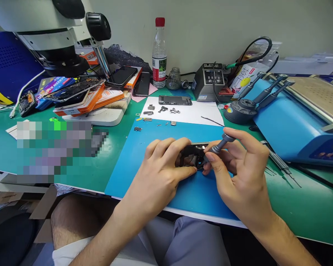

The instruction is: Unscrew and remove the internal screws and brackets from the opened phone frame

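Observation:
My left hand (165, 170) is closed around the left side of an opened phone housing (190, 155), its dark inside facing up, above the blue mat (124, 166). In my right hand (244, 170) is a grey precision screwdriver (222, 144), tilted, with the index finger on its cap. The driver's tip points down at the right part of the housing, and my fingers hide it. Beyond the hands, several small metal phone parts (162, 109) and a dark phone screen (175, 100) lie on a white sheet (208, 107).
A microscope (63, 48) overhangs the left, beside stacked phones and boxes (91, 98). At the back stand a water bottle (159, 55), a glass jar (174, 79) and a soldering station (209, 81). On the right are a screwdriver holder (240, 111), a blue machine (294, 125) and tweezers-like tools (280, 162).

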Demonstrator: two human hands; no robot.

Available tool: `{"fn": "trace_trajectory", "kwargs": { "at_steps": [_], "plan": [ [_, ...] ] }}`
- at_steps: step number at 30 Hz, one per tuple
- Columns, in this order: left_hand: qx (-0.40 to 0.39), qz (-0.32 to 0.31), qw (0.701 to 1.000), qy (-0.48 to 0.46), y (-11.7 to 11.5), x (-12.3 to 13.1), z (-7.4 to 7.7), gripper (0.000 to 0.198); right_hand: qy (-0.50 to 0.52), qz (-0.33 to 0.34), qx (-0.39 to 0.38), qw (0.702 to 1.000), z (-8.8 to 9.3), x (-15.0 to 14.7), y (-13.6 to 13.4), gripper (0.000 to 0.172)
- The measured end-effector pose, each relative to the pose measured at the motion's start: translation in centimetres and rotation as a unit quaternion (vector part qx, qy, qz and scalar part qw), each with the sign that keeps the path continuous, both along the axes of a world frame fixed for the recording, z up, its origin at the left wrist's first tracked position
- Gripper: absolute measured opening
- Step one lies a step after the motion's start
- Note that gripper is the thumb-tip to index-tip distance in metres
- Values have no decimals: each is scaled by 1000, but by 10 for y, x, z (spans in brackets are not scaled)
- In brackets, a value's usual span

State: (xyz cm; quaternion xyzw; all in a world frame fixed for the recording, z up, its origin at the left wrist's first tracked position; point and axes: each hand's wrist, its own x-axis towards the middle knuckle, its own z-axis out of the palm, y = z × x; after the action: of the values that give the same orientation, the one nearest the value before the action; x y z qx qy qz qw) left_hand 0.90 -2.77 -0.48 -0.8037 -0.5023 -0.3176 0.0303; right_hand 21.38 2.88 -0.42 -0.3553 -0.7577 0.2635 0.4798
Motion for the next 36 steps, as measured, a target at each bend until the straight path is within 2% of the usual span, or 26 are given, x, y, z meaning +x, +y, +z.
{"fn": "trace_trajectory", "kwargs": {
  "at_steps": [22,31,36],
  "plan": [
    [2,8,1000,6,0,3,2,26,5,-2,-2,1000,1,-2,-1,55],
    [3,6,1000,-5,0,2,2,26,-7,6,10,1000,0,-1,-1,62],
    [1,7,1000,-5,0,2,2,26,-22,-17,18,999,1,0,-2,64]
  ]
}}
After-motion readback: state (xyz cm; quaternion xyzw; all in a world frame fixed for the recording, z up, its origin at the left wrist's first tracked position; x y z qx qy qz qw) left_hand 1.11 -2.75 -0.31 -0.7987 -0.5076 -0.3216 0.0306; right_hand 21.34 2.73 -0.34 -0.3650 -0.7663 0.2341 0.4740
